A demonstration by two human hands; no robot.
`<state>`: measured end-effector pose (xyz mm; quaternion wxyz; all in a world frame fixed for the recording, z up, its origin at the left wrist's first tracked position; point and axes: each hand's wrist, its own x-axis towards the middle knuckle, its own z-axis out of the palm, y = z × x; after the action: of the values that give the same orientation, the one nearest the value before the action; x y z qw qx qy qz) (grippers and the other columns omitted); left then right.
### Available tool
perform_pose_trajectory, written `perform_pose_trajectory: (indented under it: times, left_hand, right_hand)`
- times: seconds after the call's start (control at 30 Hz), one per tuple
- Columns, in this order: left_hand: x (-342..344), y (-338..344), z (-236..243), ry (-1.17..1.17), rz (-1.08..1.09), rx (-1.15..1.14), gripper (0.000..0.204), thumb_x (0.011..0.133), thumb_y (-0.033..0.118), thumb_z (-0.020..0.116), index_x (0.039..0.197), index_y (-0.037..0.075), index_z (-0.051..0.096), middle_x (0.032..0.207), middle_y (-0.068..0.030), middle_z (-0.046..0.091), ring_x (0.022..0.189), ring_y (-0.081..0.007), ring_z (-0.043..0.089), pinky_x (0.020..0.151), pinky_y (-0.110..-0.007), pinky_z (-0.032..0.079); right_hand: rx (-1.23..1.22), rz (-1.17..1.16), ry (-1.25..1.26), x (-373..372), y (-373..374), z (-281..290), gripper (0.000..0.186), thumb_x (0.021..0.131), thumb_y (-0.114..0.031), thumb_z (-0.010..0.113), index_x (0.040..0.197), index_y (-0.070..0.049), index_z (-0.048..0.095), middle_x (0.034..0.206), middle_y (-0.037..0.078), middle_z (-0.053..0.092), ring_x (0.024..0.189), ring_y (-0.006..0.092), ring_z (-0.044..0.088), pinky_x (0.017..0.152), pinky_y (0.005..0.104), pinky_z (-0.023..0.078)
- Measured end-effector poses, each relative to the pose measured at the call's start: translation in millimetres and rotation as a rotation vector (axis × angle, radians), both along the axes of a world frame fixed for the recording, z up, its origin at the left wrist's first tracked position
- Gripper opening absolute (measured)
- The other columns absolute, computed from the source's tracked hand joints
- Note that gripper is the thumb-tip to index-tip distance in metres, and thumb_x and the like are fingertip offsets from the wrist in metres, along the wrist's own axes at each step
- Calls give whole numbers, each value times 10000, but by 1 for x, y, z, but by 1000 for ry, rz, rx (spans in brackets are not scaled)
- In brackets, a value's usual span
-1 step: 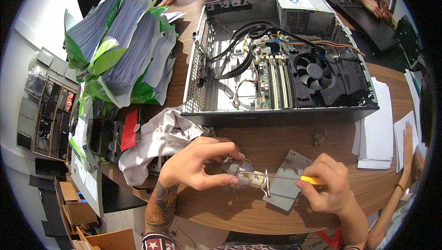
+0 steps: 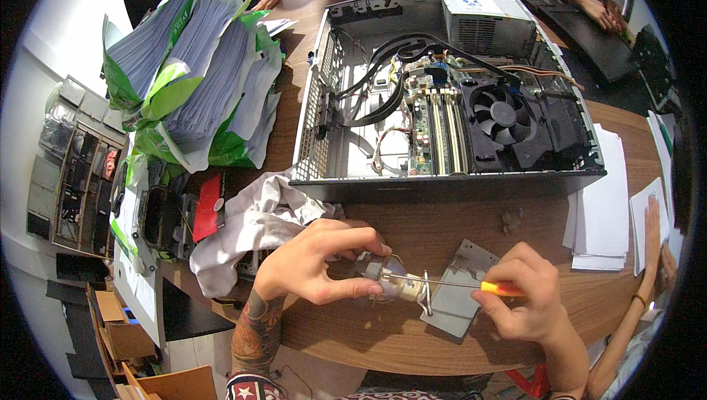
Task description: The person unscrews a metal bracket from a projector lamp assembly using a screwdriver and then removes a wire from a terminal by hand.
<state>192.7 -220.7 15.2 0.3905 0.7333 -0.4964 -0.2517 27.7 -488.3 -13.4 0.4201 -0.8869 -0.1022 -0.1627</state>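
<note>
My left hand (image 2: 324, 262) is closed, thumb and fingers pinching a small part (image 2: 377, 267) with a clear, shiny rounded body. A cream-coloured block (image 2: 409, 289) sits at the part's right end, beside a bent pale wire. In my right hand (image 2: 532, 293) is a screwdriver (image 2: 501, 289) with a yellow and red handle. Its thin metal shaft runs leftward over the part, the tip near the clear body; exact contact is too small to tell. Under the shaft, a flat grey metal plate (image 2: 458, 301) lies on the wooden table (image 2: 331, 337).
An opened computer case (image 2: 442, 178) with a fan stands beyond my hands. White cloth (image 2: 250, 216) and a red flat item (image 2: 209, 207) lie left, near stacked paper in green wrappers (image 2: 199, 76). Paper sheets (image 2: 604, 209) and another person's hand (image 2: 652, 227) are right.
The screwdriver handle has turned slightly in my right hand: red now shows where yellow was. Both hands and the small part stay in place.
</note>
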Motion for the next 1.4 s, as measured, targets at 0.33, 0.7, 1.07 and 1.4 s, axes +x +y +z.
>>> perform_pose_trajectory:
  times: [0.33, 0.7, 1.07, 1.4]
  left_hand:
    - [-1, -1, 2, -17, -2, 1, 402, 792, 296, 812, 1012, -3, 658, 943, -152, 710, 853, -311, 694, 748, -360, 526]
    - [-1, -2, 1, -10, -1, -26, 404, 789, 296, 813, 1007, -6, 657, 926, -153, 706, 825, -309, 688, 728, -360, 525]
    - [-1, -1, 1, 2, -8, -18, 393, 795, 276, 807, 1020, -8, 655, 927, -158, 700, 835, -315, 680, 723, -365, 518]
    - [-1, -2, 2, -21, -9, -17, 396, 795, 286, 807, 1013, -7, 655, 934, -155, 699, 855, -330, 678, 757, -372, 519]
  right_hand:
    - [115, 40, 108, -4, 0, 7, 221, 728, -109, 827, 793, -57, 622, 684, 92, 581, 536, 234, 588, 481, 313, 453]
    - [39, 3, -140, 2, 1, 0, 232, 739, -136, 825, 831, -43, 634, 708, 82, 572, 541, 226, 576, 484, 318, 454]
    - [-113, 66, 57, -5, -5, 2, 249, 731, -102, 805, 896, -30, 634, 696, 90, 566, 549, 236, 595, 495, 325, 476]
    - [27, 37, -98, -1, 1, -10, 285, 719, -61, 795, 924, -38, 599, 774, 101, 617, 624, 243, 626, 512, 324, 476]
